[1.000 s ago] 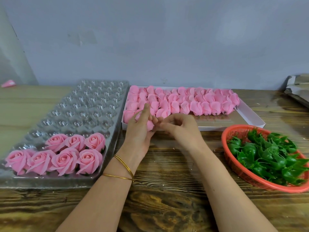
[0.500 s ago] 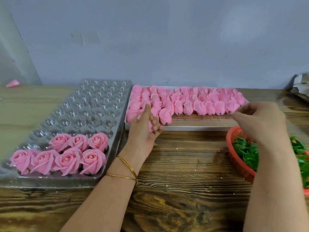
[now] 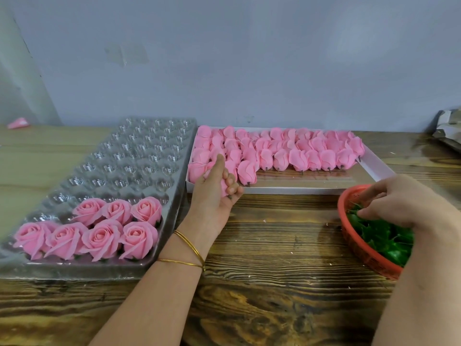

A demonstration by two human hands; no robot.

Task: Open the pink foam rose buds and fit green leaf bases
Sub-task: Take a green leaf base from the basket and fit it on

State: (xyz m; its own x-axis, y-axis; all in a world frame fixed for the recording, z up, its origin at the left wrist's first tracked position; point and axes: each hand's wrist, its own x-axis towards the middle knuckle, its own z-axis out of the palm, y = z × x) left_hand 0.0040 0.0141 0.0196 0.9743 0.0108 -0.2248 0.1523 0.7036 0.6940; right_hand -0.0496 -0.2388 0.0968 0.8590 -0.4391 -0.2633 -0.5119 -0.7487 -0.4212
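Observation:
My left hand [image 3: 215, 193] holds a closed pink rose bud [image 3: 223, 185] just in front of the white box [image 3: 282, 190], which is packed with several more pink buds [image 3: 284, 148]. At the right, my right hand [image 3: 404, 203] reaches into the red basket [image 3: 359, 248] and its fingertips touch the green leaf bases [image 3: 381, 236]; I cannot tell whether it grips one. Several opened pink roses [image 3: 99, 228] with green bases sit in the near cells of the clear plastic tray [image 3: 119, 158] at the left.
Everything rests on a wooden table [image 3: 274, 283] against a grey wall. A pink scrap [image 3: 18, 123] lies at the far left back. Crumpled packaging [image 3: 449, 128] sits at the far right back edge.
My right hand left the bud, swung right and dropped into the red basket of leaf bases. My left hand kept the bud in nearly the same place.

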